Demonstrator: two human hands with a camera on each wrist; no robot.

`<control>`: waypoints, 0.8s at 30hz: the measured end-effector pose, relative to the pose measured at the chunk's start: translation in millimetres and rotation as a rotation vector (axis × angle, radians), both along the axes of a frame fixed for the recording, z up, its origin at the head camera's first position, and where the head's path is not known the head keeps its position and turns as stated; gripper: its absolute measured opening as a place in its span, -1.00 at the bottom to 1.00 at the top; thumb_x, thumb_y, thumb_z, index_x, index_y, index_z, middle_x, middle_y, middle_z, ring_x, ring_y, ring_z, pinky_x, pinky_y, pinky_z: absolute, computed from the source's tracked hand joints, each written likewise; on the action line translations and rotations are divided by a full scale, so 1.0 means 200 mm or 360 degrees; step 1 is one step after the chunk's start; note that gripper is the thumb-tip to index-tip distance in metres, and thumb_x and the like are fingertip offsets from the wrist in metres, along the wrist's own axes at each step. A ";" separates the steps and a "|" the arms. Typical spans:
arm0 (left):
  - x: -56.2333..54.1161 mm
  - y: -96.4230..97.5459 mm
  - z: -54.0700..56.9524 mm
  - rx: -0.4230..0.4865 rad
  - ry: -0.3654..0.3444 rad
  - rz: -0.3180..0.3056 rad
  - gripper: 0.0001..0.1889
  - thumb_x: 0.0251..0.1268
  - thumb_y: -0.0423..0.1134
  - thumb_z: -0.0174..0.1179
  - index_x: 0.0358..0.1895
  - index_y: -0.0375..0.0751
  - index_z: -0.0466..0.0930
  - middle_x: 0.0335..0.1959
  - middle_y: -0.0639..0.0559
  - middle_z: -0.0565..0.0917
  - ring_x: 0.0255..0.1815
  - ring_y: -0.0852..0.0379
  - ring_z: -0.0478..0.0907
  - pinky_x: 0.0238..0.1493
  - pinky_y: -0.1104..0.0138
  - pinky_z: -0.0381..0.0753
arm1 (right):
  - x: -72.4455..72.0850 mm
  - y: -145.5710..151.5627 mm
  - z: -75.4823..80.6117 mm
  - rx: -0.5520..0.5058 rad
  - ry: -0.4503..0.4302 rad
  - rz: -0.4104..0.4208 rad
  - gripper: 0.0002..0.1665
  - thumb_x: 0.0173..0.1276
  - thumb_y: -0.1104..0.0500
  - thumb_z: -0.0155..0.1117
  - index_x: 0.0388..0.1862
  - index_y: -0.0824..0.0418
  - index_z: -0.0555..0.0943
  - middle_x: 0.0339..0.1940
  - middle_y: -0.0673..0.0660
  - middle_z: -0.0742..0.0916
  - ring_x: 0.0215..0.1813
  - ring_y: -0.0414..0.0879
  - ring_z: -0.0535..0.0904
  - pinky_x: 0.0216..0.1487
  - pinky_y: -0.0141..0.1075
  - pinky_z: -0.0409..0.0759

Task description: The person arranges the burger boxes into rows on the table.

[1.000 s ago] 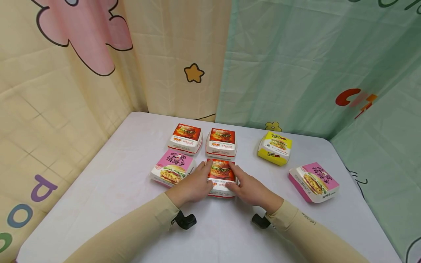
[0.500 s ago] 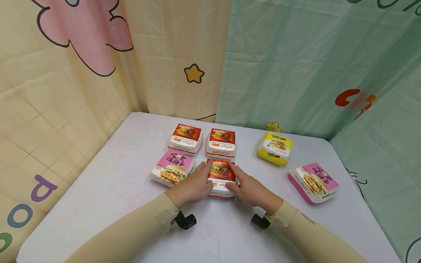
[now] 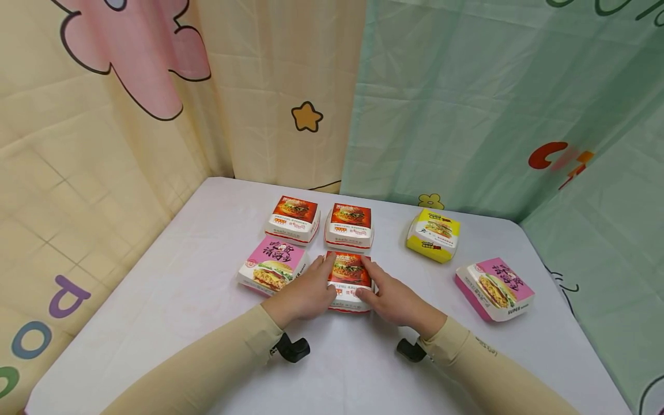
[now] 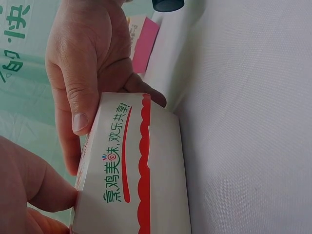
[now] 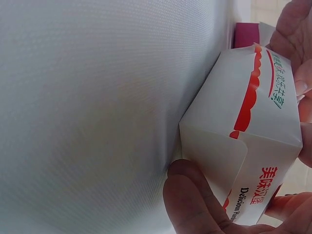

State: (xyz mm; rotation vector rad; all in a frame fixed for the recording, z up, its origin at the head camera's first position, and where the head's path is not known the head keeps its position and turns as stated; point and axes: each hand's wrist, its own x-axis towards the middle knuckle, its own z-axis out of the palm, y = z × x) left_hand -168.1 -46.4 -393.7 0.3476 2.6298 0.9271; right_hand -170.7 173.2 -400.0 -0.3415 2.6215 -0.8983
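Note:
A white burger box with a red burger picture on its lid (image 3: 349, 276) lies on the table in front of the person. On its left side the left hand (image 3: 308, 293) grips it, thumb over the lid's near part. The right hand (image 3: 395, 298) grips the opposite side in a mirrored way. In the left wrist view the box's near wall (image 4: 131, 165) bears green lettering and a red scalloped band. The right wrist view shows the right fingertips (image 5: 187, 195) low against the side wall, close to the tablecloth.
Two matching red-and-white burger boxes (image 3: 293, 220) stand behind, side by side. A pink burger box (image 3: 272, 266) sits close beside the left hand. Farther right are a yellow burger box (image 3: 434, 233) and another pink one (image 3: 495, 288). Printed curtains (image 3: 441, 104) enclose the white table (image 3: 207, 323).

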 end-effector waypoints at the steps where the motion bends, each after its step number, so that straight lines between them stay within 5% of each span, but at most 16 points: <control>1: 0.00 0.00 0.00 0.0000 0.0006 -0.0002 -0.22 0.57 -0.14 0.01 0.75 -0.08 -0.07 0.75 -0.29 -0.02 0.75 -0.22 0.00 0.66 -0.19 0.15 | 0.00 0.00 0.00 0.0001 -0.0002 -0.0003 0.01 0.58 -0.09 0.27 0.79 -0.04 -0.06 0.76 0.20 0.21 0.72 0.19 0.20 0.62 0.19 0.29; 24: 0.02 0.00 0.01 0.0020 0.0007 0.0004 -0.22 0.58 -0.16 0.02 0.75 -0.09 -0.07 0.74 -0.32 -0.01 0.73 -0.25 0.05 0.64 -0.20 0.19 | 0.00 0.00 0.00 -0.0018 -0.0013 -0.0003 0.03 0.58 -0.07 0.28 0.80 -0.05 -0.08 0.77 0.17 0.20 0.72 0.18 0.20 0.63 0.19 0.28</control>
